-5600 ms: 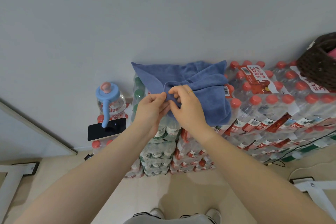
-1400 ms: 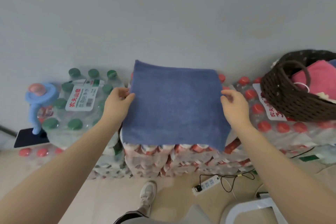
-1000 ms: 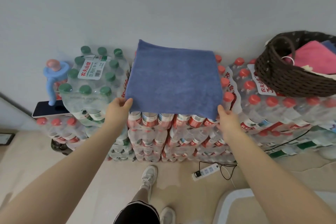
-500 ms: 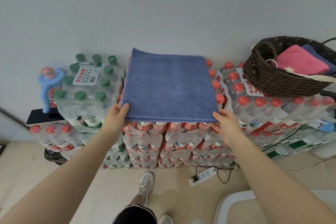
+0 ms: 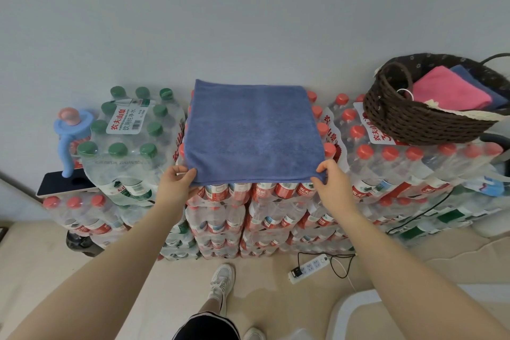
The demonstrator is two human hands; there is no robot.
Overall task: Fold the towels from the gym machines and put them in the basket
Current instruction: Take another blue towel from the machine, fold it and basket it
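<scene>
A: Where is the towel (image 5: 252, 130), and how does it look?

B: It lies flat on the stacked packs (image 5: 256, 218) of red-capped bottles, against the wall (image 5: 248, 8). It is blue, a neat near-square with straight edges; its near edge overhangs the top pack slightly and shows more than one layer.

A: And the hands?

B: The left hand (image 5: 175, 185) pinches the near left corner, thumb on top and fingers curled beneath. The right hand (image 5: 331, 182) grips the near right corner in the same way.

A: The basket (image 5: 419, 119)?

B: Dark woven, on the packs to the right, well apart from the towel. It holds a folded pink towel (image 5: 447, 90) with a blue one (image 5: 474, 80) behind it.

A: To the left?

B: A green-capped pack (image 5: 132, 141), beside the towel.
</scene>
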